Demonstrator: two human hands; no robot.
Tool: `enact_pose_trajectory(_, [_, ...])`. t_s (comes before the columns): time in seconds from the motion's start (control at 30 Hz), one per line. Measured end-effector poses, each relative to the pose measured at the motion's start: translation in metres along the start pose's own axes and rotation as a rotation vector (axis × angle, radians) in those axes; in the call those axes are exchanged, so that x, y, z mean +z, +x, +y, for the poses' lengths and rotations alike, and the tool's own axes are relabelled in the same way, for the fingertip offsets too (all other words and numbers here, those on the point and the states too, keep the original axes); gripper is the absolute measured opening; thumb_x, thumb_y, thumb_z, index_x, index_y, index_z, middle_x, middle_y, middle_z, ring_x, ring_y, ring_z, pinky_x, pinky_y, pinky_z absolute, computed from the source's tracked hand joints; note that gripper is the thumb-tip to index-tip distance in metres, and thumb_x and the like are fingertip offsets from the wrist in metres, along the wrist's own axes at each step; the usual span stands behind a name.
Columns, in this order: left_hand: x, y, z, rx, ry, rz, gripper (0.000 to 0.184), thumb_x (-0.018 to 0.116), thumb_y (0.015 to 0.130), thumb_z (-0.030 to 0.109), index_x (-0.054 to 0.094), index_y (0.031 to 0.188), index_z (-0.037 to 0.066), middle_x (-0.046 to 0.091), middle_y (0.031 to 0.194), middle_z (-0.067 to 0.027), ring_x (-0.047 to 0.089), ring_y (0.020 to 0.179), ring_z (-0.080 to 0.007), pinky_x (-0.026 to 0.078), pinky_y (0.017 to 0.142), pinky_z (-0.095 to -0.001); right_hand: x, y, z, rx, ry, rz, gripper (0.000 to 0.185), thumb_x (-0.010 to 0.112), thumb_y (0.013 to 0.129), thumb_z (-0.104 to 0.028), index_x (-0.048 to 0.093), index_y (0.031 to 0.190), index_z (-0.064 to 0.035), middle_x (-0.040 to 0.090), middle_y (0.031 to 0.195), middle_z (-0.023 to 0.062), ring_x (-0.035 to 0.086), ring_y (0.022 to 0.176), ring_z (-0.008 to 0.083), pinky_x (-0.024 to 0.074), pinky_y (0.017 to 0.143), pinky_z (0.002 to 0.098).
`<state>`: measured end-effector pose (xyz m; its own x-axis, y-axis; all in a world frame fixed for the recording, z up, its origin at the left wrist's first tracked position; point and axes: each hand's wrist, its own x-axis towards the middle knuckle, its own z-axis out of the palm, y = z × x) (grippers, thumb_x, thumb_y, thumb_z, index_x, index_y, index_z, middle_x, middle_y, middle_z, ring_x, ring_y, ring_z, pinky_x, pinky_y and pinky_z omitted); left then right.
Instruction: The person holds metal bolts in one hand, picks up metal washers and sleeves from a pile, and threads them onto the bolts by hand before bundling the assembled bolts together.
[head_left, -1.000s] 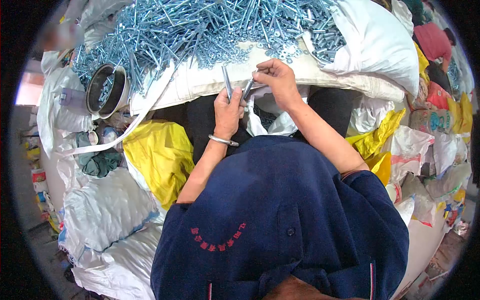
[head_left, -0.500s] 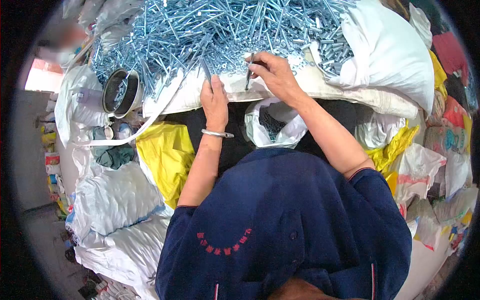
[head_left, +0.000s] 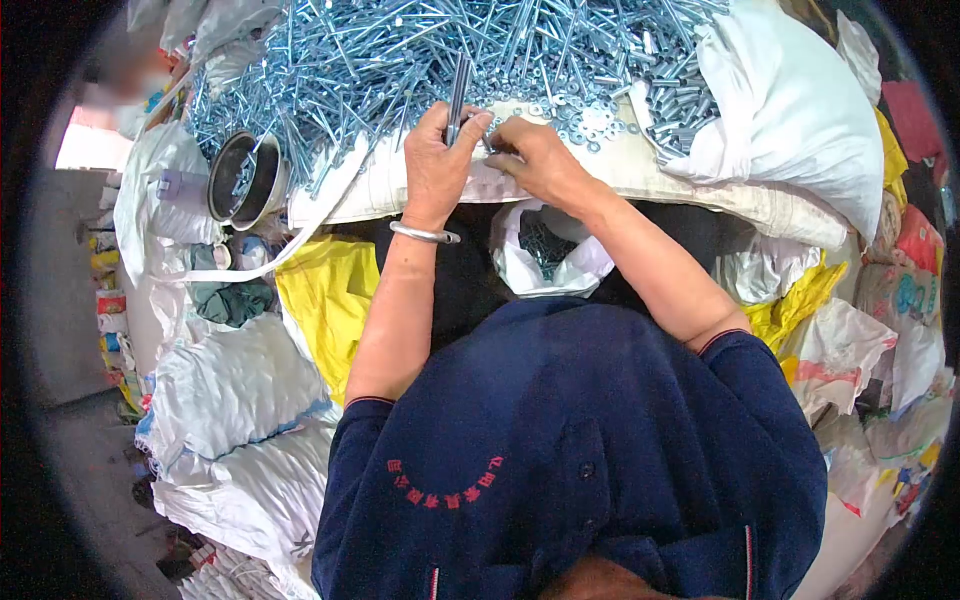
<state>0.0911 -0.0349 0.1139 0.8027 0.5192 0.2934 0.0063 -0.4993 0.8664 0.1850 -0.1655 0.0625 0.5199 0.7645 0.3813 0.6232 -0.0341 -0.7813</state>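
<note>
At the far left of the work surface, a dark-mouthed bowl (head_left: 270, 180) with a few metal pieces inside lies tipped, its opening facing up and leftward, a white strap (head_left: 235, 274) curving below it and a yellow bag (head_left: 325, 310) spread nearer the body. Next comes a wide heap of bolts (head_left: 390, 70), their shafts pointing every way. At its near edge the left hand (head_left: 438, 165), a metal bangle (head_left: 425, 233) on its wrist, grips a small bundle of slim metal rods (head_left: 459, 90) between thumb and bent fingers; the bundle's long axis runs away from the body, upper ends leaning slightly right, lower ends hidden in the grasp. Just beside the left thumb, the right hand (head_left: 545, 165) points leftward with fingers curled inward; whether they pinch anything, I cannot tell. Below it, an open white bag (head_left: 580, 275) holds metal pieces. Further right lie flat washers (head_left: 592, 122), short tubes (head_left: 680, 100) and a bulging white sack (head_left: 800, 130).
</note>
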Motion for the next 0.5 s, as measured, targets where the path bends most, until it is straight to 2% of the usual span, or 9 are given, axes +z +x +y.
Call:
enact_pose_trajectory(0.07, [0.002, 0.001, -0.001, 0.041, 0.009, -0.001, 0.018, 0.073, 0.083, 0.019, 0.068, 0.087, 0.002, 0.062, 0.073, -0.0043, 0.055, 0.066, -0.0106, 0.043, 0.060, -0.0270, -0.004, -0.002, 0.000, 0.044, 0.115, 0.106, 0.025, 0.065, 0.086, -0.018, 0.062, 0.102, 0.0012, 0.066, 0.085, 0.0194, 0.065, 0.080, 0.0306, 0.0493, 0.070, 0.0395])
enact_pose_trajectory(0.1, [0.003, 0.003, 0.000, 0.081, 0.014, 0.007, 0.018, 0.074, 0.083, 0.019, 0.068, 0.086, 0.002, 0.062, 0.072, -0.0043, 0.055, 0.066, -0.0104, 0.043, 0.060, -0.0270, -0.006, -0.003, 0.000, 0.183, 0.263, 0.140, 0.029, 0.061, 0.090, -0.022, 0.063, 0.109, 0.0001, 0.067, 0.088, 0.0161, 0.065, 0.081, 0.0216, 0.0497, 0.074, 0.0340])
enact_pose_trajectory(0.2, [0.010, 0.003, 0.001, 0.038, -0.047, -0.016, 0.019, 0.074, 0.083, 0.019, 0.067, 0.084, 0.002, 0.061, 0.070, -0.0046, 0.054, 0.064, -0.0117, 0.043, 0.060, -0.0274, 0.003, 0.001, 0.007, 0.139, 0.558, 0.230, 0.031, 0.054, 0.095, -0.025, 0.062, 0.115, -0.0016, 0.068, 0.093, 0.0143, 0.065, 0.083, 0.0186, 0.0490, 0.075, 0.0312])
enact_pose_trajectory(0.27, [0.015, 0.005, -0.004, 0.045, -0.100, -0.022, 0.020, 0.074, 0.083, 0.020, 0.066, 0.083, 0.002, 0.061, 0.069, -0.0046, 0.054, 0.062, -0.0115, 0.043, 0.058, -0.0276, 0.008, -0.003, 0.006, 0.103, 0.523, 0.220, 0.034, 0.048, 0.099, -0.026, 0.061, 0.119, -0.0022, 0.068, 0.097, 0.0120, 0.065, 0.086, 0.0181, 0.0492, 0.077, 0.0294])
enact_pose_trajectory(0.33, [0.015, 0.006, -0.005, 0.047, -0.148, -0.016, 0.021, 0.074, 0.083, 0.020, 0.065, 0.081, 0.001, 0.061, 0.068, -0.0046, 0.053, 0.061, -0.0114, 0.042, 0.057, -0.0278, 0.009, -0.007, -0.002, 0.114, 0.456, 0.184, 0.041, 0.045, 0.102, -0.030, 0.056, 0.127, -0.0004, 0.066, 0.100, 0.0091, 0.062, 0.094, 0.0158, 0.0470, 0.087, 0.0290])
enact_pose_trajectory(0.37, [0.014, 0.006, -0.006, 0.107, -0.074, 0.009, 0.021, 0.074, 0.082, 0.020, 0.065, 0.081, 0.001, 0.061, 0.068, -0.0049, 0.053, 0.060, -0.0114, 0.042, 0.056, -0.0283, 0.007, -0.012, -0.005, 0.272, 0.536, 0.201, 0.042, 0.043, 0.102, -0.030, 0.053, 0.131, -0.0006, 0.067, 0.101, 0.0101, 0.062, 0.095, 0.0161, 0.0466, 0.088, 0.0291])
enact_pose_trajectory(0.4, [0.013, 0.006, -0.006, 0.165, 0.001, 0.035, 0.022, 0.075, 0.082, 0.021, 0.064, 0.080, 0.002, 0.060, 0.067, -0.0051, 0.052, 0.060, -0.0114, 0.041, 0.055, -0.0288, 0.004, -0.012, -0.004, 0.273, 0.536, 0.194, 0.042, 0.043, 0.102, -0.030, 0.053, 0.131, -0.0006, 0.067, 0.101, 0.0101, 0.062, 0.095, 0.0161, 0.0466, 0.088, 0.0291])
enact_pose_trajectory(0.47, [0.013, 0.005, -0.005, 0.147, 0.016, 0.040, 0.023, 0.075, 0.082, 0.021, 0.064, 0.080, 0.001, 0.060, 0.066, -0.0055, 0.051, 0.059, -0.0116, 0.041, 0.055, -0.0294, -0.001, -0.016, 0.001, 0.261, 0.547, 0.271, 0.044, 0.042, 0.102, -0.030, 0.049, 0.135, -0.0015, 0.067, 0.101, 0.0108, 0.062, 0.094, 0.0163, 0.0462, 0.088, 0.0289])
enact_pose_trajectory(0.5, [0.014, 0.006, -0.004, 0.138, 0.029, 0.041, 0.023, 0.075, 0.082, 0.021, 0.063, 0.080, 0.001, 0.059, 0.065, -0.0060, 0.051, 0.059, -0.0119, 0.040, 0.055, -0.0301, 0.007, -0.011, 0.002, 0.163, 0.485, 0.362, 0.042, 0.044, 0.101, -0.032, 0.053, 0.131, -0.0033, 0.068, 0.087, 0.0117, 0.063, 0.084, 0.0183, 0.0475, 0.080, 0.0306])
